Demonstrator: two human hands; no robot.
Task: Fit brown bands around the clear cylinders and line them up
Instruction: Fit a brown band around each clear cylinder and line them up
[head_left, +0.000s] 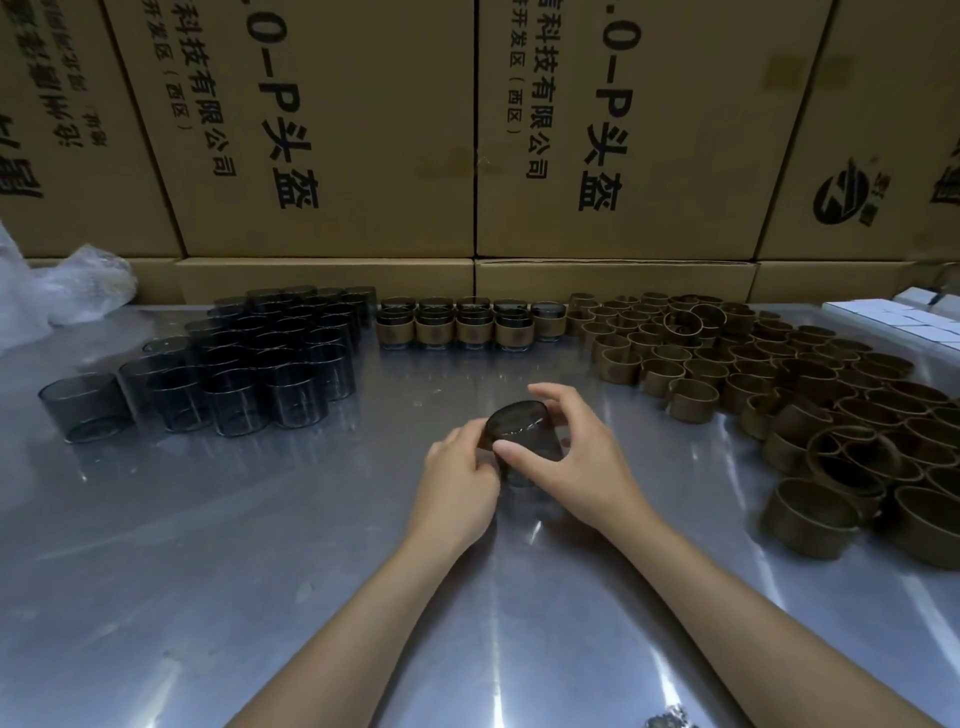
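Both hands work one cylinder (522, 434) at table (208, 545) centre, tilted, band on it — left hand (460, 480) grips its near-left side, right hand (576, 457) curls over the top with thumb pressed on the front; bare clear cylinders (234, 374) clustered far left; finished banded ones (470, 325) lined up in a row at the back, stacked two high; loose brown bands (779, 384) heaped along the right; cardboard boxes (332, 130) behind; white boxes (893, 325) far right

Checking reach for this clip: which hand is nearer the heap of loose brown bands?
Right. The right hand lies on the side of the brown bands; the left hand is farther, beyond the held cylinder.
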